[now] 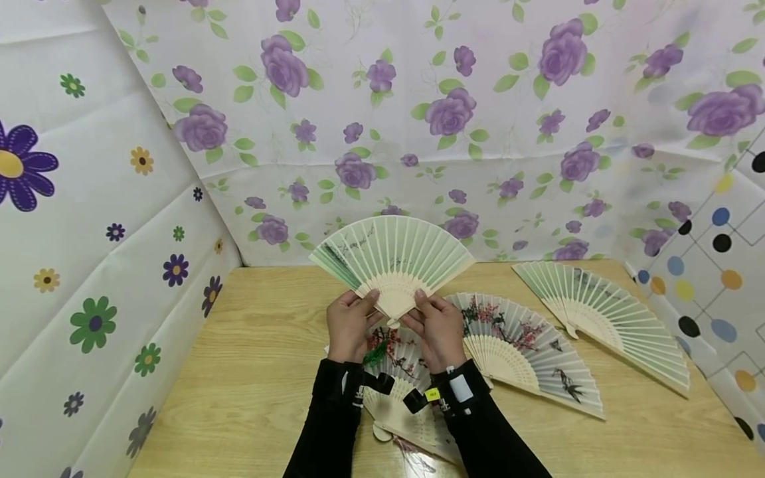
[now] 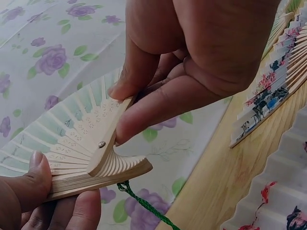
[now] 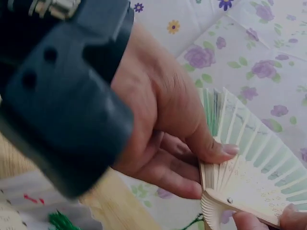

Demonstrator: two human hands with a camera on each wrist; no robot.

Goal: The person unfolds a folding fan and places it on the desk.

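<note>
Both hands hold a spread pale green folding fan [image 1: 391, 255] up above the table's back edge. My left hand [image 1: 348, 326] pinches its left side, thumb in front, where several ribs lie stacked; the left wrist view shows these stacked ribs [image 2: 72, 184] under the thumb. With thumb and fingers my right hand [image 1: 442, 330] grips the right outer stick [image 2: 111, 136]. Near the fan's foot is a metal rivet [image 3: 230, 200], and a green cord [image 2: 148, 203] hangs from there to a green tassel [image 1: 376, 354].
On the wooden table [image 1: 239, 372], a white blossom-painted fan [image 1: 397, 405] lies partly under my forearms. To its right lie another flowered fan [image 1: 532, 352] and, farther back, a pale green fan [image 1: 603, 318]. A purple-flowered cloth [image 1: 370, 133] hangs behind.
</note>
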